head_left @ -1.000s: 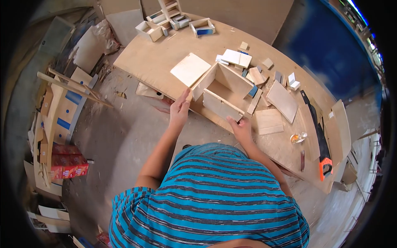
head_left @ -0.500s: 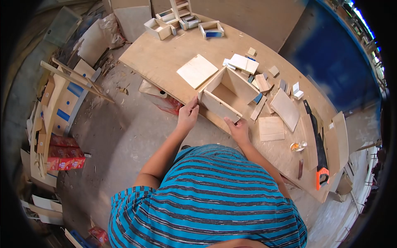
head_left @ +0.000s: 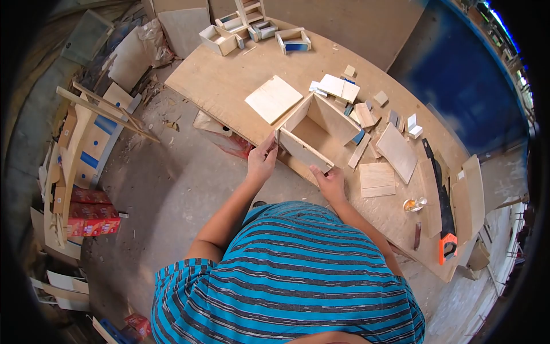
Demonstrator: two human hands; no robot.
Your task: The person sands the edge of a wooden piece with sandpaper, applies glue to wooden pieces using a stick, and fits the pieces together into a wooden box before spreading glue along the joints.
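Observation:
A wooden box (head_left: 307, 151) with an open top stands at the near edge of the workbench, its front panel towards me. My left hand (head_left: 262, 160) grips the left corner of that panel, fingers closed against the wood. At the panel's right end, my right hand (head_left: 330, 184) pinches the lower corner between thumb and fingers. Behind the box's left side lies a flat square board (head_left: 274, 99). To the right of my right hand rests a smaller square board (head_left: 377, 179), with a longer rectangular board (head_left: 396, 152) beyond it.
Wood offcuts (head_left: 365, 114) crowd the bench right of the box. A handsaw (head_left: 447, 246) with an orange handle lies near the right end, by a small glass jar (head_left: 411, 204). Small wooden drawers (head_left: 293, 41) stand at the far end. Leaning strips (head_left: 109, 109) are off to the left.
Both hands stay on the box's front panel. My right hand has shifted very slightly left, and the panel's top edge sits a touch lower in view.

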